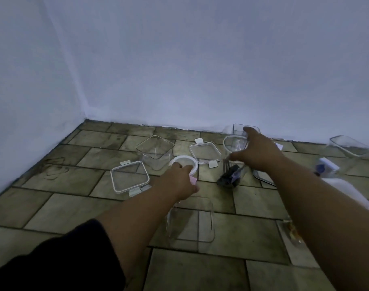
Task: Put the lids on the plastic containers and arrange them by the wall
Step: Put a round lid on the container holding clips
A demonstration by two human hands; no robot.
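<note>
Barely begun, I judge: the left hand [180, 180] grips a round white lid [183, 163]; the right hand [256, 149], fingers spread wide, reaches for a round container [234, 147] (unlidded); two square lids [129, 176] lie loose on the floor [74, 206].

The tiled floor [78, 208] carries clear containers [155, 151], two square lids [129, 176] and a bottle [326, 168].

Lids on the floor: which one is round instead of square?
The white-rimmed round lid, pinched in the left hand. The two other lids lying flat on the tiles are square with latch tabs.
</note>
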